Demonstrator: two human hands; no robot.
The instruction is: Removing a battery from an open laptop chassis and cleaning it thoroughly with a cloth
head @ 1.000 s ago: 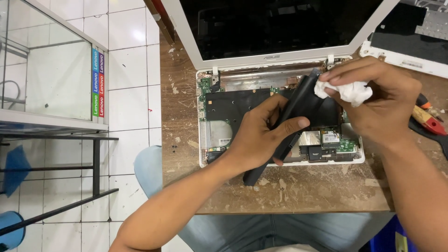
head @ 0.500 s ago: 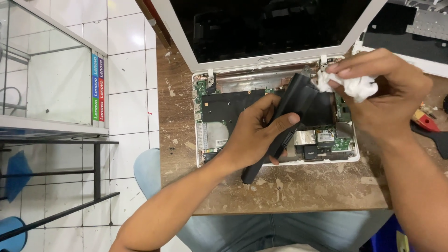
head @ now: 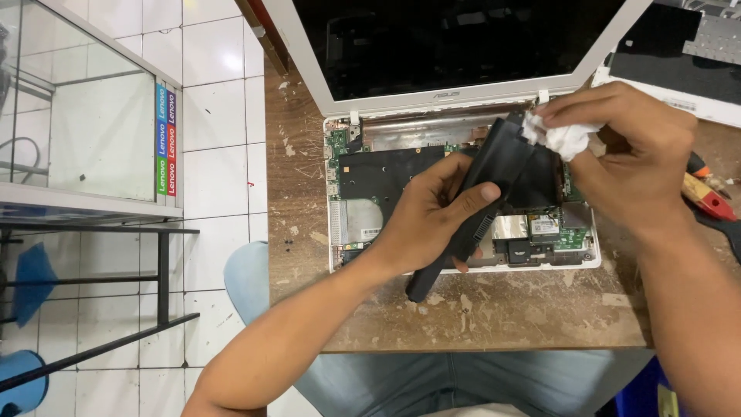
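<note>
My left hand [head: 432, 220] grips a long black laptop battery [head: 494, 166] and holds it slanted above an opened white laptop [head: 343, 232] whose green circuit board and black shielding lie exposed. My right hand [head: 633, 166] pinches a crumpled white tissue [head: 559, 135] against the battery's upper end. The laptop's dark screen [head: 455, 38] stands open behind it. The battery's lower tip reaches past the laptop's front edge, over the worn brown wooden table [head: 502, 316].
A second white laptop part with a black panel [head: 679, 54] lies at the back right. A red-handled tool [head: 706, 197] rests at the right table edge. Left of the table stand a glass cabinet [head: 77, 116] and a black metal frame [head: 162, 270] on white floor tiles.
My right hand has drawn the tissue slightly left and tighter against the battery's upper end. My left hand keeps its grip on the battery, which has hardly moved.
</note>
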